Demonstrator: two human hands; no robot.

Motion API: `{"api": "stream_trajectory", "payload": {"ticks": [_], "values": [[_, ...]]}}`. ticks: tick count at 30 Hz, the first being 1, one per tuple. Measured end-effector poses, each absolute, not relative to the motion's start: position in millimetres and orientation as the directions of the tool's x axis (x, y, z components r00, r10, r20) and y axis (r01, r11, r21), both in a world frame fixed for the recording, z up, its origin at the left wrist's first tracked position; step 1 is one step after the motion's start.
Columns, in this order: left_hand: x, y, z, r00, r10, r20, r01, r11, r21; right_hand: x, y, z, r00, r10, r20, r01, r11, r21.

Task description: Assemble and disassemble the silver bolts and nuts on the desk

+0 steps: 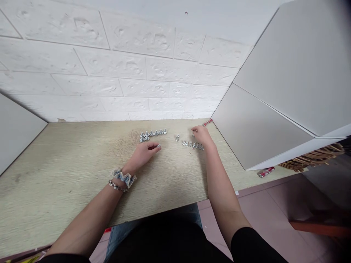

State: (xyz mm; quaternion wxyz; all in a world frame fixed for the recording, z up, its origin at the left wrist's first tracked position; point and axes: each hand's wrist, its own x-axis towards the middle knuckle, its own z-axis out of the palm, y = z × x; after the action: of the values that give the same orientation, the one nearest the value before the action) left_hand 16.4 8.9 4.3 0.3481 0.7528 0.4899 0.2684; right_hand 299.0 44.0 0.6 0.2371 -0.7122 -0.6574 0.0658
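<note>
My left hand (144, 153) pinches a small silver metal piece (159, 145) just above the wooden tabletop; its exact kind is too small to make out. Behind it, several silver bolts (151, 133) stand head down in a row, threads up, with a second short row at its left end. My right hand (201, 135) is closed at the fingertips by a small silver piece, mostly hidden by the fingers. Under that hand lies a slanting row of several small silver metal parts (190, 144). Between the hands, a short metal fitting (177, 137) stands alone.
The pale wooden tabletop (82, 157) meets a white brick-patterned wall (131, 87). White panels (263, 124) rise at the right. One red battery (207, 122) lies in the back right corner, another red battery (265, 172) near the right front edge. Coiled tan material (312, 157) sits beyond.
</note>
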Motion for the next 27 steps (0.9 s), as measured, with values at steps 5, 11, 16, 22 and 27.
{"api": "stream_trajectory", "payload": {"ticks": [5,11,16,22,27], "values": [[16,8,5,0.392,0.919,0.047,0.569,-0.282,0.773,264,35,16,-0.015,0.955,0.298,0.789,0.195,-0.583],[17,6,9,0.389,0.921,0.033,0.585,-0.274,0.764,253,31,16,-0.117,0.948,0.295,0.726,0.285,-0.626],[18,6,9,0.396,0.918,0.035,0.581,-0.28,0.764,251,31,16,-0.133,0.956,0.261,0.741,0.271,-0.614],[17,7,7,0.398,0.916,0.055,0.574,-0.295,0.764,249,29,18,-0.137,0.966,0.22,0.77,0.243,-0.59],[17,7,6,0.394,0.917,0.058,0.566,-0.291,0.771,250,29,16,-0.146,0.965,0.219,0.766,0.25,-0.592]]}}
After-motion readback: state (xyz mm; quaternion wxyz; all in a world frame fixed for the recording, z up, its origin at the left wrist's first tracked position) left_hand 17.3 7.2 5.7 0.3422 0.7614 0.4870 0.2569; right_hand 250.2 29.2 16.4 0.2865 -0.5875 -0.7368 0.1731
